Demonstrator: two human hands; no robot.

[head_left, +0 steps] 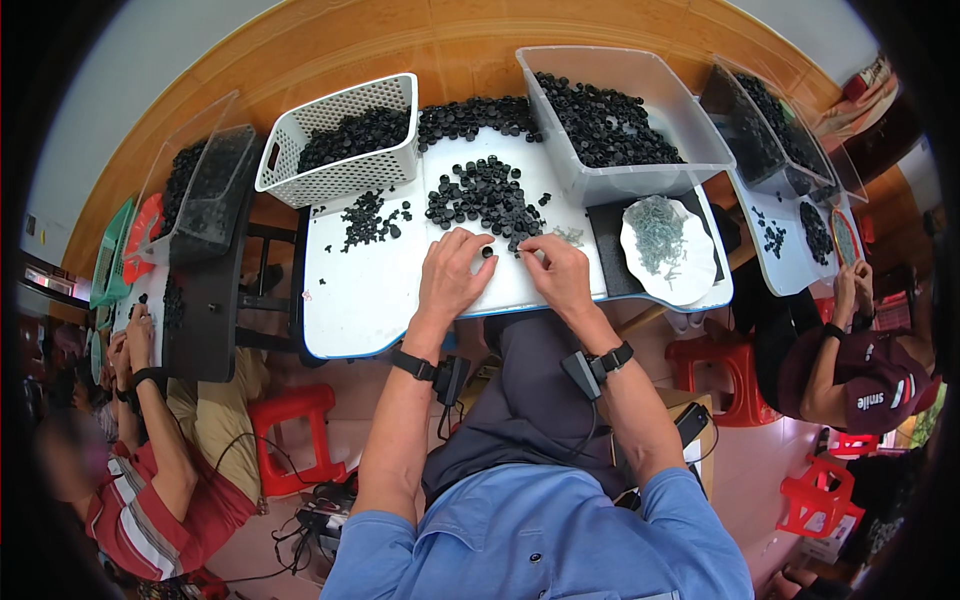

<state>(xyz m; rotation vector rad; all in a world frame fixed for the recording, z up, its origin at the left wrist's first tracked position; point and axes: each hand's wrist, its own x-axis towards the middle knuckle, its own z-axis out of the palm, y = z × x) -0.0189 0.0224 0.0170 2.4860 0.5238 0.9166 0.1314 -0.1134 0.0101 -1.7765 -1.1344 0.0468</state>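
My left hand [452, 278] is over the front of the white table [355, 300], its thumb and forefinger closed around a small round black cap [487, 252]. Just to the right, my right hand [562, 275] pinches its thumb and fingertips together at the near edge of a pile of black caps [485, 200]. What sits between those right fingertips is too small to make out. A few clear bits [570, 236] lie beyond the right hand. Smaller black pieces [370, 222] are scattered to the left of the pile.
A white perforated basket [340, 188] and a translucent bin [640, 182], both with black parts, stand at the back. At right, a scalloped white plate [688, 292] bears small clear pieces. Other people work at side tables; red stools [300, 440] stand nearby.
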